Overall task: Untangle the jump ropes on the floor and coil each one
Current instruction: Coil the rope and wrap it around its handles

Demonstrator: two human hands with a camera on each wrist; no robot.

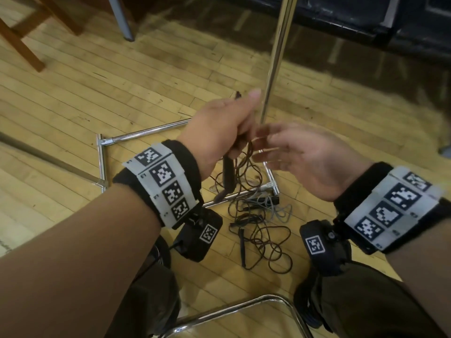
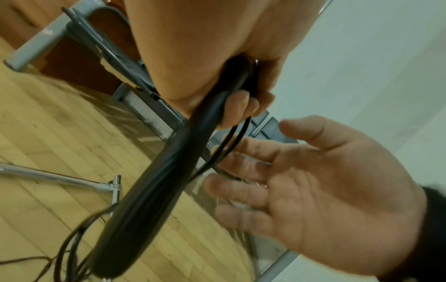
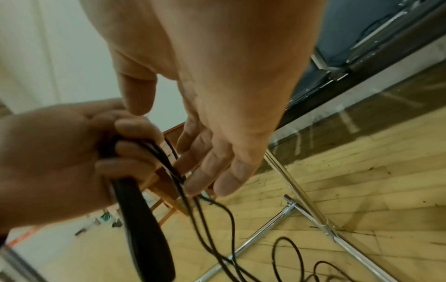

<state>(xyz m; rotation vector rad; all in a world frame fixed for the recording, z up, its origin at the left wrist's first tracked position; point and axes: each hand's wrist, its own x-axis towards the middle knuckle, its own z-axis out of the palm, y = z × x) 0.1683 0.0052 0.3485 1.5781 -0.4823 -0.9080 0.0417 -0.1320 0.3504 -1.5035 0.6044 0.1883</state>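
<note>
My left hand (image 1: pixel 227 123) is raised over the floor and grips a black jump-rope handle (image 2: pixel 154 183) together with loops of its thin dark cord (image 3: pixel 169 160). The handle hangs down below the fist (image 3: pixel 142 229). My right hand (image 1: pixel 292 152) is beside it, palm up, fingers straight and spread (image 2: pixel 243 166); its fingertips (image 3: pixel 195 183) touch the cord strands just under the left fist. The rest of the dark rope (image 1: pixel 263 237) lies tangled on the floor with a grey rope (image 1: pixel 278 211) and other black handles (image 1: pixel 242 247).
A chrome stand has an upright pole (image 1: pixel 275 57) and floor bars (image 1: pixel 146 132) around the tangle. A chrome chair frame (image 1: pixel 244 308) is near my knees. A wooden chair leg (image 1: pixel 22 45) stands at far left, and dark furniture (image 1: pixel 341 15) runs along the back.
</note>
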